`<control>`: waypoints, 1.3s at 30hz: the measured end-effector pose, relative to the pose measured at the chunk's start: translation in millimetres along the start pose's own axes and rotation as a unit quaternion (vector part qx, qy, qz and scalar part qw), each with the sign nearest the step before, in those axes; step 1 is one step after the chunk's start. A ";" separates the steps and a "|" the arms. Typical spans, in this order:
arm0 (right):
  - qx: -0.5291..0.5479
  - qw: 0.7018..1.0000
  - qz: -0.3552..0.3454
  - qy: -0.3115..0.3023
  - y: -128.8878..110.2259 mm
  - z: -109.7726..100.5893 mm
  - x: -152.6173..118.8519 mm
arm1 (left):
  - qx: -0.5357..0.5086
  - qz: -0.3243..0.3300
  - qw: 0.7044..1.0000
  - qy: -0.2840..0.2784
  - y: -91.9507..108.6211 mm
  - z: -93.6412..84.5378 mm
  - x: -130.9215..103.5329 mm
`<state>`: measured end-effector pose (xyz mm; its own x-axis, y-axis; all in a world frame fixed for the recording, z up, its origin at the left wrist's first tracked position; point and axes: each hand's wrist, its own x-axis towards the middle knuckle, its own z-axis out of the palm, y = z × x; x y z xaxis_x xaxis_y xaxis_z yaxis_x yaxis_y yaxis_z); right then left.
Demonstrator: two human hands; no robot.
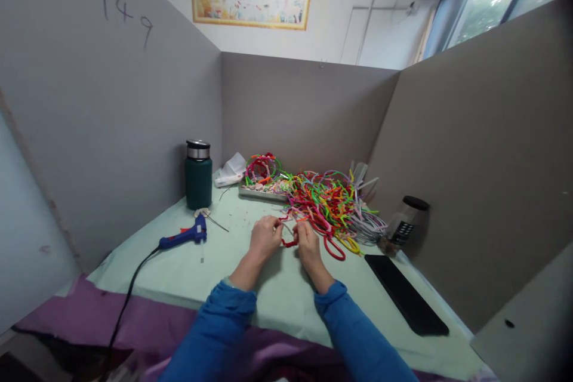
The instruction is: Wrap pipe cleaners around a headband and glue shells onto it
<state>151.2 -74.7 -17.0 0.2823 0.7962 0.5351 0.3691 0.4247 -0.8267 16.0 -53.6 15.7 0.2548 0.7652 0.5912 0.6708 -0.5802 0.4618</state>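
Note:
My left hand (265,235) and my right hand (308,242) are close together over the middle of the table, fingers closed in a pinch. Between them is a small loop of red cord (290,244), textured like a braid, with a thin pale strand across it. Each hand grips one side of this loop. My fingers partly hide it, and its exact make is too small to tell. Just beyond my hands lies a big tangle of colourful cords (324,197), mostly red, green, orange and yellow. A larger red loop (335,249) lies right of my right hand.
A blue glue gun (184,235) with a black cable lies left, near a dark green bottle (198,179). Behind are a metal tray (262,193) with coloured loops and a white tissue (231,169). Right are a black-lidded jar (405,224) and flat black slab (405,295). Grey partitions surround the table.

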 end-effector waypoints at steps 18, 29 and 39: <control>-0.043 0.999 0.006 0.016 -1.0 -3.0 1.8 | 0.037 0.015 0.999 -0.022 -6.4 8.1 -2.1; 0.077 0.992 -0.027 -0.091 3.3 6.7 0.7 | -0.157 0.020 0.987 0.030 -6.5 9.5 4.9; 0.045 0.995 -0.033 -0.084 8.7 7.4 2.2 | -0.210 0.014 0.978 -0.005 -2.3 5.5 3.4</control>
<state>148.4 -66.0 -24.2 0.1058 0.8232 0.5578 0.2981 0.5089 -0.8076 19.1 -48.1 13.1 0.2761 0.7493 0.6019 0.3184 -0.6622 0.6783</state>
